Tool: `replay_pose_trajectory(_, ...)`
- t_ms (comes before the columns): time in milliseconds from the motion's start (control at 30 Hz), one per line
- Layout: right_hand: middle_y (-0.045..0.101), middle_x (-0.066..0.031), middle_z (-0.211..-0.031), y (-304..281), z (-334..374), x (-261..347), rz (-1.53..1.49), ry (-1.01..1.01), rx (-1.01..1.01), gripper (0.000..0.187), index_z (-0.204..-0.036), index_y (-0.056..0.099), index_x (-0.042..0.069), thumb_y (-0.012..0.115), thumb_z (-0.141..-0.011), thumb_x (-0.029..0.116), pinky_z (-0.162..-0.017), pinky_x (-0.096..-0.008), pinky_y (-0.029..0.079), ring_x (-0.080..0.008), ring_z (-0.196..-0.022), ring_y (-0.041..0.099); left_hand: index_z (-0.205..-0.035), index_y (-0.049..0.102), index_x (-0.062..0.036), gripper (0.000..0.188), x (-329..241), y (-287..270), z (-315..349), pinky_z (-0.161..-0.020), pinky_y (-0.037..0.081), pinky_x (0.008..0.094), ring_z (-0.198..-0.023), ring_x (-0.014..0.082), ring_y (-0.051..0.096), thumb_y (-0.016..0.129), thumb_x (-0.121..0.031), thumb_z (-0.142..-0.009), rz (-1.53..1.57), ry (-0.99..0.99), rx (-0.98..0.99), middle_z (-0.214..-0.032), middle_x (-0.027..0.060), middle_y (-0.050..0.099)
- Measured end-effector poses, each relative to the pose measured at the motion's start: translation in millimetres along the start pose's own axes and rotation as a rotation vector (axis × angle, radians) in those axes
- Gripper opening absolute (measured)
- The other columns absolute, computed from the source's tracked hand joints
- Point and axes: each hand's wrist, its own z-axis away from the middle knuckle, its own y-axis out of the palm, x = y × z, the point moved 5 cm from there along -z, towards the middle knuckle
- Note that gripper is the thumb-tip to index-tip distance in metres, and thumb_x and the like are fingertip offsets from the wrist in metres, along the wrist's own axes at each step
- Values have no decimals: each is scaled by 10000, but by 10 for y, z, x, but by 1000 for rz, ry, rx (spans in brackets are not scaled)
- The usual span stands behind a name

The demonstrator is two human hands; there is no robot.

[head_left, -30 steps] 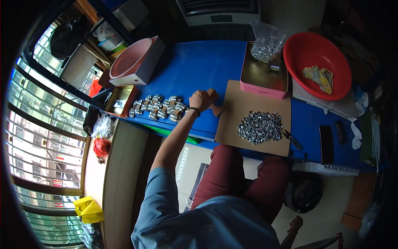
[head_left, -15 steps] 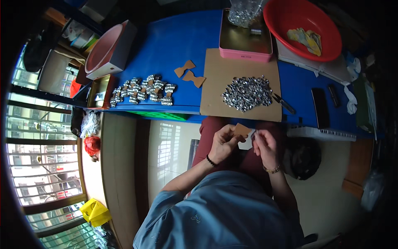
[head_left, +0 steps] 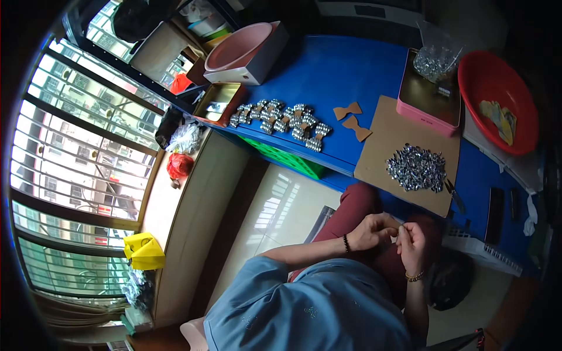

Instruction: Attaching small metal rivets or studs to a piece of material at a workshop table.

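My left hand [head_left: 373, 233] is closed over my lap, gripping a tan bow-shaped piece [head_left: 394, 224]; only a sliver of it shows between the fingers. Against it, the fingertips of my right hand [head_left: 412, 240] are pinched together. Whatever they hold is too small or hidden to make out. On the blue table [head_left: 328, 64] ahead, a heap of shiny silver stones [head_left: 417, 168] lies on a brown cardboard sheet [head_left: 372, 158]. Two flat tan bow-shaped pieces [head_left: 356, 128] rest beside the sheet. Farther left sits a group of bow pieces covered in silver stones [head_left: 302, 121].
Tweezers [head_left: 455, 196] lie at the cardboard's right edge. Behind stand a pink tin [head_left: 427, 119], a clear bag of silver bits [head_left: 433, 63] and a red basin [head_left: 470, 88] holding a cloth. A pink basin [head_left: 257, 36] in a white box stands at the far left.
The view has swung left, so the table and hands appear farther right. My hands have come together, and the tan piece, plainly visible before, is now mostly covered by fingers.
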Motion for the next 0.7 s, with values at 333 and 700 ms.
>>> replay_pose_trajectory(333, 516, -38, -633, 160, 14, 323, 394, -335, -45, 37, -871, 496, 14, 497, -859, 49, -488, -205, 380, -56, -565, 499, -965, 563, -23, 140, 20, -181, 48, -543, 490, 216, -611, 93, 594, 556, -86, -841, 183, -144, -190, -788, 30, 607)
replay_pose_trajectory(700, 621, -144, -791, 47, 200, 413, 585, -449, -103, 87, -888, 565, 24, 553, -807, 53, -544, -315, 484, -287, -700, 622, -955, 574, 3, 129, 73, -26, 68, -551, 490, 226, -623, 113, 597, 541, -53, -843, 79, -87, -186, -793, 63, 617)
